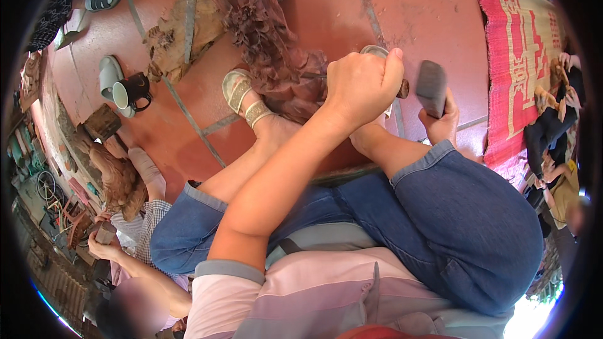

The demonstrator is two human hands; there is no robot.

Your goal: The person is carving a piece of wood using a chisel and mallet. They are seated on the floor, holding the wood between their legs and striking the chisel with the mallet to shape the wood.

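Note:
My left hand (364, 85) is closed in a fist around a chisel, thumb raised. The round brown end of the chisel's handle (403, 90) sticks out on the right, and its thin blade (313, 75) points left toward a carved reddish-brown wood sculpture (292, 91). The sculpture lies on the floor between my feet, its surface cut in flower-like relief; my left forearm hides part of it. My right hand (445, 119) grips a dark wooden mallet (431, 88), blurred by motion, raised to the right of the chisel's end and apart from it.
At the left stand a dark mug (132, 91) and a grey shoe (110, 72). A rough wood piece (191, 37) lies beyond. On the right is a red patterned mat (502, 56). A co-worker's hand (105, 248) holds a block at lower left, near another carving (119, 179).

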